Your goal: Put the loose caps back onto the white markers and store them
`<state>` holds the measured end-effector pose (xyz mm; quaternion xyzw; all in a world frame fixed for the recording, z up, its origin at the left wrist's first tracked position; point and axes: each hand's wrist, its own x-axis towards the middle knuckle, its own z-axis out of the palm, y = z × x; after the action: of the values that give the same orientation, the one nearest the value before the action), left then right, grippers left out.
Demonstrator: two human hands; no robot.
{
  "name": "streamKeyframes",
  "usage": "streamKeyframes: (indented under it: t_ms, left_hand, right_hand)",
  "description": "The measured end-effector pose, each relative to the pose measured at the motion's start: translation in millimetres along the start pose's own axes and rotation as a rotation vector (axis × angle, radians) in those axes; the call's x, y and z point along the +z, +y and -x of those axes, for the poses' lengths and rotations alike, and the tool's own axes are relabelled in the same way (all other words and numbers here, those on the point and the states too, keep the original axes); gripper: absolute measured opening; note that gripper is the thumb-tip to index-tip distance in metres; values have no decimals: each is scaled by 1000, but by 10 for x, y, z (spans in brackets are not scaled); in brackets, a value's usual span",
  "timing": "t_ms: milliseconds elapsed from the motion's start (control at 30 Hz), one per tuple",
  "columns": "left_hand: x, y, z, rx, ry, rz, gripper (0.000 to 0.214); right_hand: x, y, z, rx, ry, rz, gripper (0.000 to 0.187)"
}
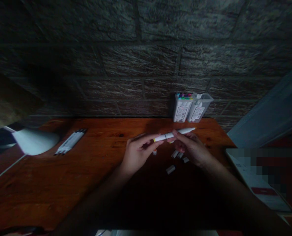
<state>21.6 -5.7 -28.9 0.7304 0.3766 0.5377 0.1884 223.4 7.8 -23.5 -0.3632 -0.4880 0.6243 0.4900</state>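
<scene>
Between my two hands lies a white marker [169, 135] with a yellow end on the left and a bare yellowish tip on the right. My left hand [138, 150] pinches it near the yellow end. My right hand [191, 146] has its fingers closed around the marker's right half. Just below, a small white cap with an orange end [154, 152] rests on the table. Several loose grey caps lie under and beside my right hand, among them a grey cap [170, 169] nearest to me.
Two clear marker cases stand against the stone wall: one case [182, 109] with colourful marker ends, another case [198, 109] with its top open. White markers [71, 141] lie together at left, near a white lamp base [35, 141]. A tablet-like object [249, 177] is at right.
</scene>
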Motion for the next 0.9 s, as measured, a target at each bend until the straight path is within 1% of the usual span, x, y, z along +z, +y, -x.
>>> streamKeyframes:
  t_ms: [67,200,267,333,400,467,533,600,700,767,833,900]
  left_hand:
    - [0,16,-7,-56,-30,52,23]
    - [-2,80,-35,-280,-113,275,23]
    - [-13,112,-53,-374,-181,394,25]
    - [-20,130,-63,-434,-236,516,27]
    - [-16,129,-61,-476,-259,636,27]
    - [-3,118,-54,-517,-231,743,28]
    - [13,112,-52,-554,-186,827,27]
    - [28,118,-59,-586,-167,900,27]
    - [58,131,-66,-638,-185,984,34]
    - [89,126,-52,-665,-184,1018,33]
    - [126,114,-23,-671,-170,1036,35]
    - [155,113,14,-642,-144,1047,35]
  right_hand:
    - [-10,0,-1,2,22,60,31]
    - [-18,-2,-3,-23,87,125,33]
    - [-2,8,2,-26,132,151,37]
    - [33,30,11,-43,162,99,41]
    - [86,59,20,-40,105,-43,46]
    - [148,88,27,-1,-17,-195,49]
    - [204,109,33,44,-105,-272,49]
    - [244,119,41,32,-98,-286,48]
    - [278,123,62,-20,-36,-285,48]
    - [300,122,80,-28,-16,-295,48]
    - [330,121,101,-27,-27,-300,48]
    - [366,117,126,-41,-45,-296,48]
